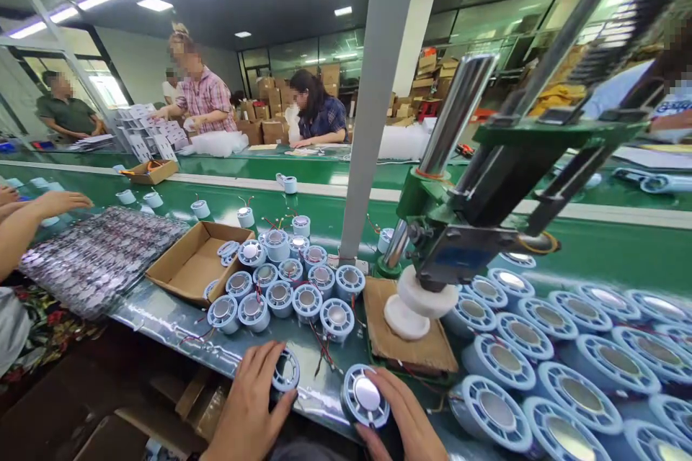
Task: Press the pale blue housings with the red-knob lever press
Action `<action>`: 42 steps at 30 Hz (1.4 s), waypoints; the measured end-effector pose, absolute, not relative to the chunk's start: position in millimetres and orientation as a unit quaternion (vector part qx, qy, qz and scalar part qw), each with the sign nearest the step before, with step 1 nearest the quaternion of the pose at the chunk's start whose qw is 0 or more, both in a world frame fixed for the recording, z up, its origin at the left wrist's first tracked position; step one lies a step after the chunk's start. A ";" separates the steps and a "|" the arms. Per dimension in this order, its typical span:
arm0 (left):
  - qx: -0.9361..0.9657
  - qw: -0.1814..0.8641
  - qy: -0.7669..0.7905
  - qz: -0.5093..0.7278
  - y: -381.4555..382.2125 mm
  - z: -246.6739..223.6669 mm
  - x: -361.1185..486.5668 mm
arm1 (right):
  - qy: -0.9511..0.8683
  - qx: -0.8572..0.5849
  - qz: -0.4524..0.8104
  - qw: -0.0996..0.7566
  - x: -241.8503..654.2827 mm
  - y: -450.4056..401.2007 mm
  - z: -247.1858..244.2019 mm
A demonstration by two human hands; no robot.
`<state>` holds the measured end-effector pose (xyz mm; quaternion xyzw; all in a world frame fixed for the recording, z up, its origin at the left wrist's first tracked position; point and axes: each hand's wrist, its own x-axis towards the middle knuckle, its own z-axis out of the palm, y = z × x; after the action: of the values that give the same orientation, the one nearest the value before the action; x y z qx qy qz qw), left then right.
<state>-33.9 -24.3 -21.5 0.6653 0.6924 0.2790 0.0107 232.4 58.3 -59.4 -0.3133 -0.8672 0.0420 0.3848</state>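
My left hand (251, 400) has its fingers and thumb curled round a light-blue round housing (285, 369), partly hidden by the fingers. A second light-blue housing (366, 396), with a silver disc in its spoked top, is gripped at its right side by my right hand (403, 418). Both are at the bench's front edge. Beyond them stands a group of similar housings (306, 300), some with thin red and dark wires. A press (454, 245) rises ahead of my right hand, its white round pad over a white round seat (406, 318) on a cardboard-covered base.
Many more housings (524, 338) crowd the right side. An open cardboard box (184, 263) holding blue rings stands left, beside a stack of bagged parts (97, 252). A co-worker's arm (43, 212) reaches in at far left. Behind is a green conveyor (324, 205) and a grey post (373, 101).
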 end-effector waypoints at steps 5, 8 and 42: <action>0.682 -0.025 0.681 0.265 -14.5 -30.2 -33.0 | -0.828 -0.383 0.073 0.402 221.7 39.1 -44.0; 0.672 -0.050 0.675 0.298 -14.8 -26.9 -27.9 | -0.809 -0.403 0.075 0.421 215.7 33.0 -39.5; 0.700 0.245 0.536 0.403 -15.3 -23.4 40.7 | -0.781 -0.306 0.170 0.517 216.2 31.8 -36.2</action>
<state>40.7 -15.3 -23.4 0.7004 0.5358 0.4032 0.2447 216.2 31.8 -36.2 -0.3057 -0.7813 0.1698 0.5170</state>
